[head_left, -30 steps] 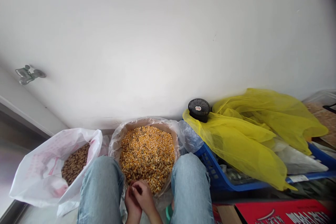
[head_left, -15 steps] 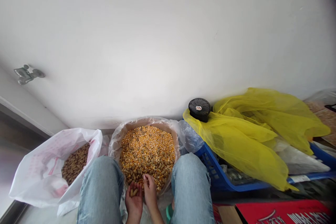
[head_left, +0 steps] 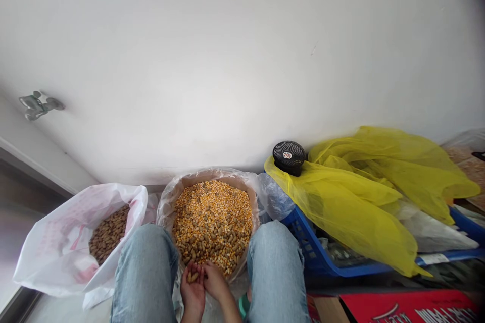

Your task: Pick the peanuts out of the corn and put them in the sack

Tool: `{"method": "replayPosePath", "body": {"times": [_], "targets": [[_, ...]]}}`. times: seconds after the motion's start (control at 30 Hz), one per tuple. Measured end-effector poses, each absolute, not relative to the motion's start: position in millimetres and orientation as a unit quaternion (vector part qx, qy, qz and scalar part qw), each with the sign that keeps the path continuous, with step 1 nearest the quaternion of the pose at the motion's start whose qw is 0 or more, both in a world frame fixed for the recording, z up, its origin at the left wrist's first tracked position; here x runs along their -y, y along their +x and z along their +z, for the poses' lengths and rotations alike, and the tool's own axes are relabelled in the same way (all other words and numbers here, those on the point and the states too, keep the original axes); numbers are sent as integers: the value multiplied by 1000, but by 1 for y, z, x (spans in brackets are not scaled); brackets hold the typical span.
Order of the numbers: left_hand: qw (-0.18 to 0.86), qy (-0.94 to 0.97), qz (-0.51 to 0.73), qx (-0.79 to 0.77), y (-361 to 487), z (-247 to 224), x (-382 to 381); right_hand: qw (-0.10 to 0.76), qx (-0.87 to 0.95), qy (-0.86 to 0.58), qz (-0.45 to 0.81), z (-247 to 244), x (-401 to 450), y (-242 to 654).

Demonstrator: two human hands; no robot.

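Note:
My left hand (head_left: 193,292) is palm up at the near edge of the lined sack, its fingers curled round a few brown peanuts (head_left: 193,277). My right hand (head_left: 215,280) touches its fingertips to the left hand's fingers; the fingers are closed, and what they hold, if anything, is too small to make out. Beyond both hands the sack (head_left: 254,202) is filled with yellow corn kernels (head_left: 212,202), with brown peanuts mixed in, mostly towards the near side. To the left, a white plastic bag (head_left: 49,252) holds more brown peanuts (head_left: 109,234).
My knees in jeans flank the sack. On the right, a blue basket (head_left: 308,250) lies under yellow mesh (head_left: 341,202), with a small black fan (head_left: 288,156) on top. A red box (head_left: 409,305) sits at lower right. A white wall (head_left: 212,60) rises behind.
My right hand has moved from over the sack's near edge down and left, to touch my left hand's fingers. My left hand has hardly moved and still holds the peanuts.

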State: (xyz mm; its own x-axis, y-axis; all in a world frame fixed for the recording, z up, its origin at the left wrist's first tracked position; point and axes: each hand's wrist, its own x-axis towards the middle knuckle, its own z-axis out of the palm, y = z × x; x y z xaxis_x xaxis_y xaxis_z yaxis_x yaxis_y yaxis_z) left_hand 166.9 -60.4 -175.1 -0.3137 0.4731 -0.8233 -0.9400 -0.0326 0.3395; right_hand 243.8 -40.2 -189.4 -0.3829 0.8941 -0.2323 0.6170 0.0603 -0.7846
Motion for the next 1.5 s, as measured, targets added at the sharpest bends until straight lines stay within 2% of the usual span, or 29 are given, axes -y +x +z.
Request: {"method": "replayPosePath", "body": {"times": [0.4,0.6,0.83,1.0,1.33,1.5], "targets": [[531,-285,667,-438,166,-170,59,195,662,-604,399,-196,45,238],[534,-300,672,-417,168,-164,59,275,584,-637,421,-195,44,238],[528,-294,676,-421,167,-171,58,359,535,-605,467,-175,29,244],[522,-306,682,-412,168,-168,57,359,560,-530,526,-156,33,238],[524,-273,685,-426,172,-165,56,312,632,-500,503,-144,39,235],[531,-264,681,-431,171,-171,57,354,595,-528,491,-152,37,236]]}}
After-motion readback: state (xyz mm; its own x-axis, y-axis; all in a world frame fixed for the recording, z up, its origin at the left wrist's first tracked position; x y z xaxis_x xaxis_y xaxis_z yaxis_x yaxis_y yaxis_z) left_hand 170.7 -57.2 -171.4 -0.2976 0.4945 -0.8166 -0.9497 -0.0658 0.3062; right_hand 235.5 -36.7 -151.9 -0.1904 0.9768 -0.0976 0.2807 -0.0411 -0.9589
